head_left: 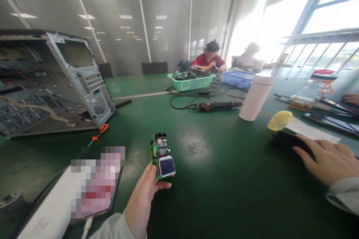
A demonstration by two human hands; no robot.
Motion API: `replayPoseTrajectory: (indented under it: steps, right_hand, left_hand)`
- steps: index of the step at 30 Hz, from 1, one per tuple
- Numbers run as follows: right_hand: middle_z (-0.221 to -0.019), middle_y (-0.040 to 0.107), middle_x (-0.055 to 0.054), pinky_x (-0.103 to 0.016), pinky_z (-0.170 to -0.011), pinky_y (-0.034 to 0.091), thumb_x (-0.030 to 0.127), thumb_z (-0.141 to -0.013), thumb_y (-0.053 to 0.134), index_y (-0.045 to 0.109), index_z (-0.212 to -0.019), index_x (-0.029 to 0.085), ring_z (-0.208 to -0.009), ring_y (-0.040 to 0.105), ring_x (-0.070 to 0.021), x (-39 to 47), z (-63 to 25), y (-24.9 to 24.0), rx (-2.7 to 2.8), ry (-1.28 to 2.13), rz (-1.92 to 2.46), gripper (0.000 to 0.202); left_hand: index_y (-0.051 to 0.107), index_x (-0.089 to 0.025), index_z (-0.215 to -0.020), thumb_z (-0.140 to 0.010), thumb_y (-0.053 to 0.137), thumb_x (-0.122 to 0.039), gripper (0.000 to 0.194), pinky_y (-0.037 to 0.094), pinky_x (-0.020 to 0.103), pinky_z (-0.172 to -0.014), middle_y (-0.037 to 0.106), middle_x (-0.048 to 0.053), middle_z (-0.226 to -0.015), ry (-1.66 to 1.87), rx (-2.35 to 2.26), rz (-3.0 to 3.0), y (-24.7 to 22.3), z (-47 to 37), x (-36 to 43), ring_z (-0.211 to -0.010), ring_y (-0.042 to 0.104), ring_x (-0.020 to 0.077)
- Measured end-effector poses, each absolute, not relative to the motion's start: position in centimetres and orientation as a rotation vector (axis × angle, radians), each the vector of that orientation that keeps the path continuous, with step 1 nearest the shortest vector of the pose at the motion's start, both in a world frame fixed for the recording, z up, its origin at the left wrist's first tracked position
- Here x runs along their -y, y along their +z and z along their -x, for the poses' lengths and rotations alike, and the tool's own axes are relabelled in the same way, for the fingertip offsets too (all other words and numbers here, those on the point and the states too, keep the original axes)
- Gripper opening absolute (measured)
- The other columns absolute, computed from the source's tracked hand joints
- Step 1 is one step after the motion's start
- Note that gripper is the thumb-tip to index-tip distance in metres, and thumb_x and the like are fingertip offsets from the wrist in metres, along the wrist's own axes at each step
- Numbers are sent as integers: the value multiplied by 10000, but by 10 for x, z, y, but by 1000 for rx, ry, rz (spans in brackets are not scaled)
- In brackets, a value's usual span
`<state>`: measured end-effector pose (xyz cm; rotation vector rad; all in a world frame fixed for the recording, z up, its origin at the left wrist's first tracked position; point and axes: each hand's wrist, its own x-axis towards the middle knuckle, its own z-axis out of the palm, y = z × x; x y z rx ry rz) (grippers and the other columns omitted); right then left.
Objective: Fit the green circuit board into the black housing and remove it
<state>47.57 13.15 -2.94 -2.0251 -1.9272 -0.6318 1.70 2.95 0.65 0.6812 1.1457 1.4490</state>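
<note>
My left hand (144,198) pinches the near end of a small green circuit board (161,154) with a blue-grey display, holding it just above the green table (218,179). Black connectors sit at the board's far end. My right hand (327,158) lies flat at the right, fingers resting on a black object (288,141) on the table. A pale yellow oval thing (279,120) sits just beyond that object.
An opened computer case (53,82) lies at the left, an orange-handled screwdriver (98,133) beside it. A white tumbler (256,97), a black electric screwdriver (218,105) with cables, a green basket (192,81) and a blue basket (238,78) stand farther off. Two people sit at the far end.
</note>
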Motion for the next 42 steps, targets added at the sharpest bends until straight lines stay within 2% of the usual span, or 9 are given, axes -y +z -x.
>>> replayPoseTrajectory:
  steps: [5, 8, 14, 20, 23, 27, 32, 38, 42]
  right_hand:
    - [-1076, 619, -197, -613, -793, 405, 689, -804, 249, 519, -1269, 192, -979, 548, -440, -122, -461, -21, 1887, -862, 1841, 733]
    - [-1178, 586, -199, -658, -875, 347, 617, -869, 214, 438, -1354, 172, -1097, 486, -452, -111, -421, 1, 1910, -981, 1691, 695]
    - [-1238, 579, -125, -580, -1070, 238, 393, -930, 378, 425, -1363, 183, -1215, 459, -324, -83, -325, 39, 2099, -947, 1169, 484]
    - [-1337, 536, -34, -546, -1153, 24, 391, -908, 484, 473, -1330, 240, -1312, 374, -252, -59, -240, 41, 2336, -628, 838, 448]
    - [-1309, 561, -25, -523, -1163, 65, 486, -892, 495, 497, -1303, 193, -1289, 388, -241, -60, -213, 36, 2373, -468, 683, 504]
    - [-1077, 661, -22, -434, -1129, 244, 488, -879, 502, 590, -1143, 159, -1096, 516, -216, -68, -198, 31, 2359, -328, 649, 431]
    - [-914, 611, -64, -378, -883, 453, 540, -891, 421, 591, -1019, 137, -869, 523, -196, -70, -199, 23, 2340, -109, 673, 456]
    - [-931, 573, -97, -400, -762, 437, 476, -956, 278, 565, -1026, 137, -844, 481, -218, -64, -200, 17, 2400, 148, 780, 450]
    - [-867, 577, -68, -364, -754, 412, 551, -947, 222, 578, -942, 169, -805, 500, -191, -69, -200, 17, 2071, 785, 985, 522]
  left_hand:
    - [739, -217, -881, -504, 859, -469, 470, 584, 288, -620, 774, 20, -935, 1543, -1211, -635, 7, -23, -30, -843, 688, 222]
    - [738, -215, -856, -472, 897, -347, 436, 570, 231, -652, 779, 3, -835, 1475, -1164, -729, 11, -24, -29, -838, 705, 195]
    - [683, -192, -930, -557, 823, -232, 401, 572, 268, -727, 752, 29, -872, 1393, -1270, -968, 12, -23, -25, -818, 712, 202]
    - [656, -213, -1001, -726, 682, -229, 276, 550, 316, -734, 646, 25, -854, 1237, -1505, -1635, 13, -24, -19, -799, 676, 215]
    - [649, -238, -1000, -720, 656, -168, 289, 536, 314, -690, 617, 5, -802, 1239, -1544, -1895, 13, -23, -15, -736, 645, 203]
    - [623, -244, -1025, -722, 641, -133, 323, 530, 310, -726, 638, 15, -857, 1228, -1529, -1976, 11, -22, -13, -786, 645, 206]
    - [519, -263, -1222, -752, 631, -140, 498, 512, 325, -825, 645, 25, -966, 1240, -1535, -1908, 7, -22, -13, -885, 651, 211]
    - [421, -266, -1327, -783, 656, -244, 593, 472, 372, -905, 648, 59, -1079, 1240, -1491, -1737, 5, -22, -7, -986, 646, 244]
    - [411, -270, -1375, -784, 657, -302, 641, 358, 428, -1045, 588, 87, -1304, 1315, -1449, -1627, 3, -19, -4, -1220, 518, 299]
